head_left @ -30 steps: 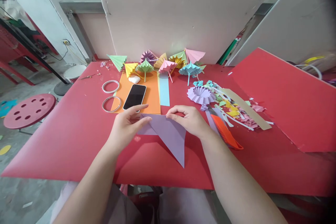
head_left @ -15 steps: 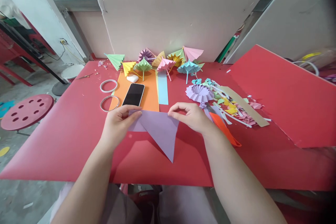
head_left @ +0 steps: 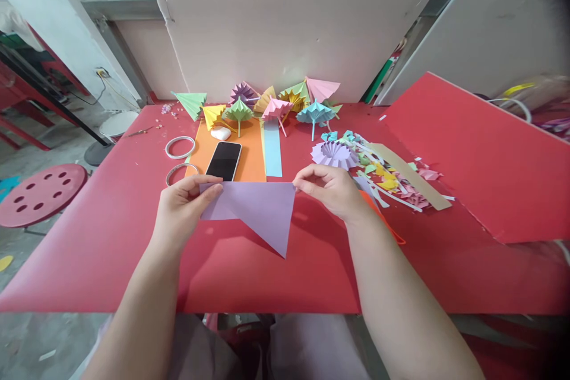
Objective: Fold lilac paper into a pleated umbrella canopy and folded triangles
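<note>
A sheet of purple paper (head_left: 258, 208) is stretched between my two hands above the red table. Its top edge runs straight, and a pointed flap hangs down toward the right. My left hand (head_left: 184, 202) pinches the upper left corner between thumb and fingers. At the upper right corner, my right hand (head_left: 325, 190) grips the paper with thumb and fingertips. Just beyond the sheet lies a black-screened phone (head_left: 224, 160) on orange paper (head_left: 253, 154). A pleated purple paper disc (head_left: 335, 155) rests past my right hand.
Small paper umbrellas (head_left: 314, 113) in several colours line the table's back by the wall. Two tape rolls (head_left: 180, 138) sit left of the phone. Paper scraps (head_left: 392, 181), a tan strip (head_left: 412, 175) and an orange tool (head_left: 387, 222) lie right. A red board (head_left: 485, 160) stands at far right.
My hands have moved apart, the left one going left along the paper's top edge. The purple sheet is pulled straighter, and its hanging point is slightly higher.
</note>
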A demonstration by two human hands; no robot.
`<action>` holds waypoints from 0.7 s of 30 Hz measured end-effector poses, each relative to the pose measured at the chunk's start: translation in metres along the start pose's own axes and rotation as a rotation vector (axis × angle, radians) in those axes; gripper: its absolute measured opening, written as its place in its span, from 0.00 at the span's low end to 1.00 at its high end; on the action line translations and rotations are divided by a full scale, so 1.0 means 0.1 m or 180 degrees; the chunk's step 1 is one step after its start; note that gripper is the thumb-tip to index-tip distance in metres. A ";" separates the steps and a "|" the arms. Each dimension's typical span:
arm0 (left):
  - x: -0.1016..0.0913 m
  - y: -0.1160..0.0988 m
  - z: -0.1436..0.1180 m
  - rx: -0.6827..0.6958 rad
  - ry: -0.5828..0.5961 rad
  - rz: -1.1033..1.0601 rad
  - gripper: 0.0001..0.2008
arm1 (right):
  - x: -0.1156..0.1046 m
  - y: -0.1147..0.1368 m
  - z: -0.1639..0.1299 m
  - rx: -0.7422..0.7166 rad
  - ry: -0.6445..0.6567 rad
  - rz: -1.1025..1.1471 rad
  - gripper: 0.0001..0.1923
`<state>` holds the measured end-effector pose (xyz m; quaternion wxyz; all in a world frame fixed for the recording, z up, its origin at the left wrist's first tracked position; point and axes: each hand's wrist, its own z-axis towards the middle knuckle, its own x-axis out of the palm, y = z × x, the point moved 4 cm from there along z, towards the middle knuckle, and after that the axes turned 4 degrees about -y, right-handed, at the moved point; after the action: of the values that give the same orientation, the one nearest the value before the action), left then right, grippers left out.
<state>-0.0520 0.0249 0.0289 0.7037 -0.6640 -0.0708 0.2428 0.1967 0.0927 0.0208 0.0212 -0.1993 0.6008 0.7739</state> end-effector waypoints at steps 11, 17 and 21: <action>0.08 -0.11 -0.10 0.0144 0.0030 -0.0105 0.16 | 0.00 -0.03 0.02 -0.0012 -0.0131 0.0380 0.09; 0.14 -0.21 -0.19 0.0155 0.0071 0.0045 0.14 | 0.09 -0.14 0.01 0.0218 0.0080 0.0272 0.11; 0.14 -0.22 -0.21 0.0201 0.0211 0.0190 0.12 | 0.09 -0.13 0.01 0.0153 0.0021 0.0195 0.12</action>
<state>-0.0258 0.0122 0.0450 0.7187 -0.6509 -0.0200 0.2437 0.1920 0.0953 0.0064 0.0003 -0.1827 0.6250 0.7589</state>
